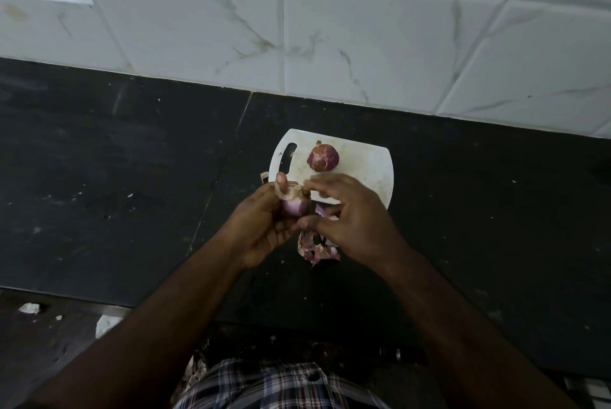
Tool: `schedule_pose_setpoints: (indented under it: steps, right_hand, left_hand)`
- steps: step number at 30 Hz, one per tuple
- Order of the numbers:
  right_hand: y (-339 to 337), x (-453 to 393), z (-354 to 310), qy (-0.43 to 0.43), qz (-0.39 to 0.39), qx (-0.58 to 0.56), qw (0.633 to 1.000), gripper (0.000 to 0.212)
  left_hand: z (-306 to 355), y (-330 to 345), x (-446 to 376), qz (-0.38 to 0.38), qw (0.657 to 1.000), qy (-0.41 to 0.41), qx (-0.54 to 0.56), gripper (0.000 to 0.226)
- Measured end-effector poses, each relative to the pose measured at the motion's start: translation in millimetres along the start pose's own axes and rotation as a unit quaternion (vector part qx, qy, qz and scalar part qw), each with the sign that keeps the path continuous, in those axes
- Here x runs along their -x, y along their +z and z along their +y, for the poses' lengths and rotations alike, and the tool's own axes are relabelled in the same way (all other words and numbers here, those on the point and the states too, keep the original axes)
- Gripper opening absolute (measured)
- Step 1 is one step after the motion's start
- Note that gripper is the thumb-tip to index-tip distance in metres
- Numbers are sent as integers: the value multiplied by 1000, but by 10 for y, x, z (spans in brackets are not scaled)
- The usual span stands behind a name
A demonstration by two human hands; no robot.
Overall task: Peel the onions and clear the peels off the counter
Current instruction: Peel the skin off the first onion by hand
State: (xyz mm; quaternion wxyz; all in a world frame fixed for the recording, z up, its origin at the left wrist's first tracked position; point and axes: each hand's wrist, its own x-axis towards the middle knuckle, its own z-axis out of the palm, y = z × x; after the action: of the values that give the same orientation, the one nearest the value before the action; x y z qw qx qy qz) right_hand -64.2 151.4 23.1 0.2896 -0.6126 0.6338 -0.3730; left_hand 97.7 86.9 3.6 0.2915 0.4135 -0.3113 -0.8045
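My left hand [264,226] grips a small, partly peeled purple onion [295,205] just above the near edge of a white cutting board [370,170]. My right hand [350,216] pinches the dry skin at the onion's top end with its fingertips. A second onion [323,158], still in its red-purple skin, lies on the board behind my hands. A heap of purple peels [317,251] lies on the black counter [132,177] under my right hand. Another scrap of peel [264,176] pokes out at the board's left edge.
White marble-look tiles [330,28] form the wall behind the counter. Pale scraps [29,308] lie on the floor below the counter's front edge at the left. My checked clothing [281,385] shows at the bottom.
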Motion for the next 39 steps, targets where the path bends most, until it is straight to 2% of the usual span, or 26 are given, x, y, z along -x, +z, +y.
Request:
schedule_pose_setpoints:
  steps: [2,4,8,11,18,28,33,39]
  right_hand:
    - [46,-13,-36,-8,-11,22,1000,59]
    - [41,-30,-45,9,11,16,1000,51]
    - [-39,-42,-31,62,11,-51,997,44]
    - [-55,-44,-19,74,7,-66,995,45]
    - [-5,-57,-38,79,40,-32,996,36]
    - [-28,-74,11,65,59,-20,996,30]
    - [-126,-111,87,117,28,-193,974,27]
    - [-105,-76,88,60,50,-66,995,25]
  left_hand:
    - [5,28,19,1,1000,7,-21,51]
    - [19,26,39,-4,999,11,-43,55]
    - [60,-61,84,-68,997,17,-35,47]
    - [55,-104,79,-95,995,29,-31,49]
    - [8,-58,55,-68,995,59,-51,48]
    - [17,-43,90,-71,995,49,-55,46]
    - [55,-37,78,-64,996,55,-36,49]
    - [34,-10,74,-64,995,55,-50,48]
